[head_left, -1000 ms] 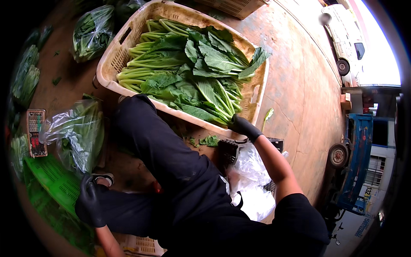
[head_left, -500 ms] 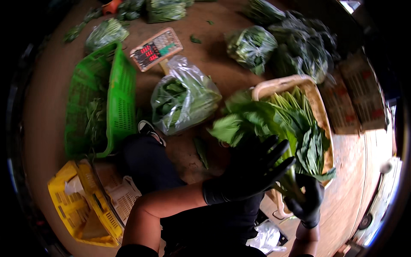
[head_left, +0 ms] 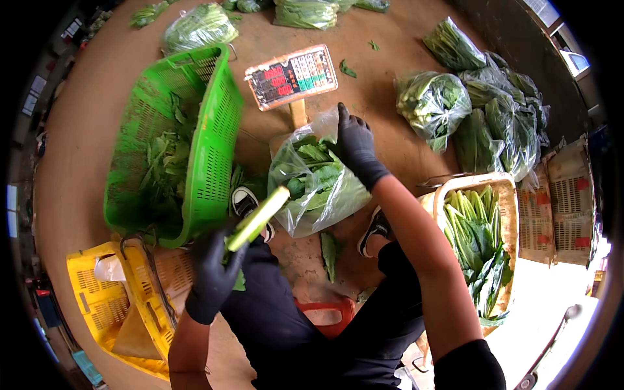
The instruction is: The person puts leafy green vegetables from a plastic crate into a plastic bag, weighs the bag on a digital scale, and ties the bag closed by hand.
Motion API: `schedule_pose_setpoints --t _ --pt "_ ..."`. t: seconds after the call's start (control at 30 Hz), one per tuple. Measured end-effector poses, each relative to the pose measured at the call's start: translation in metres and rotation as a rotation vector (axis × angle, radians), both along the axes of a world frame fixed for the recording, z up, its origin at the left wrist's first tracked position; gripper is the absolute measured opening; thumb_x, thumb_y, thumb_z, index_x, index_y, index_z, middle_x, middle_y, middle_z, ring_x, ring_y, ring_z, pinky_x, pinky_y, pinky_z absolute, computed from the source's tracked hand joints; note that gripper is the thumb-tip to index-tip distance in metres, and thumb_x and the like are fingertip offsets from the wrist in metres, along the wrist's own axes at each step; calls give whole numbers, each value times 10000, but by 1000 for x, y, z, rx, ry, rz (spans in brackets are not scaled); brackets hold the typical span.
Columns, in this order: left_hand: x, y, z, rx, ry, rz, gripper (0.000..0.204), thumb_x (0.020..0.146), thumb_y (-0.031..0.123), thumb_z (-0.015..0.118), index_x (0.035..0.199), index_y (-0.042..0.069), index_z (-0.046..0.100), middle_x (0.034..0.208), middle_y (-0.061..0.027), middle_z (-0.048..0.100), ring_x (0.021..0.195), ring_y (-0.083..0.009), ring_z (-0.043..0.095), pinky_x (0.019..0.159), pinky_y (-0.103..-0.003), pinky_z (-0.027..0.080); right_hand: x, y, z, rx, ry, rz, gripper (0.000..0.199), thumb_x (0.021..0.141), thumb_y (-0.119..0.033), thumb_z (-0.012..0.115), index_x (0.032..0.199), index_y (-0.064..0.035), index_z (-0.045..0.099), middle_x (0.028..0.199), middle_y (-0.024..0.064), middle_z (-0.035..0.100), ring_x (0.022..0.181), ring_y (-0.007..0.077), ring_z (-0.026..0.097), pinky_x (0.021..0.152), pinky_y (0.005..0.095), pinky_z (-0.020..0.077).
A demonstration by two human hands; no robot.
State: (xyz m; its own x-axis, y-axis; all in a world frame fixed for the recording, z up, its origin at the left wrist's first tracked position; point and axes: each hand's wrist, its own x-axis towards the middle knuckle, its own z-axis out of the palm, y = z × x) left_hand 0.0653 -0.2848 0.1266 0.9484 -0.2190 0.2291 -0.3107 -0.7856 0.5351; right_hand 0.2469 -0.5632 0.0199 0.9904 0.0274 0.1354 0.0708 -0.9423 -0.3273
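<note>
My left hand (head_left: 218, 270), in a black glove, is closed round a leafy green stalk (head_left: 259, 218). The stalk's pale cut end points up and to the right, and a bit of leaf hangs below the fist. Ahead of me, my gloved right hand (head_left: 354, 143) grips the upper right edge of a clear plastic bag (head_left: 325, 218). The bag's mouth is open, and leafy greens (head_left: 318, 172) lie inside it. Just behind the bag stands a scale display (head_left: 291, 78) with red lit digits on a post.
A green crate (head_left: 218, 130) with loose leaves is on the left, beside a yellow crate (head_left: 97, 299). At right, a tan basket (head_left: 510, 227) holds stalked greens. Bagged greens (head_left: 434, 104) lie far right. A red stool (head_left: 335, 315) shows between my legs.
Both hands have left the tan basket on the right. My left hand has swung left and now holds a stalk; my right hand has moved forward onto the bag's edge. The view has shifted.
</note>
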Motion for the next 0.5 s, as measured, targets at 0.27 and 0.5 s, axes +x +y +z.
schedule_pose_setpoints --t 0.27,0.5 --pt "153 -92 -76 261 277 -445 262 792 241 616 939 24 611 816 -181 620 738 -339 608 663 -420 471 -35 -75 16 1186 447 162 183 861 -119 500 902 39 583 708 56 586 626 125 546 619 256 439" --pt "185 -241 -213 296 278 -829 218 792 236 532 802 45 635 721 -195 619 670 -340 614 629 -430 486 -54 -104 22 1759 322 -31 250 758 -36 475 964 66 574 724 81 557 657 159 529 671 297 431"
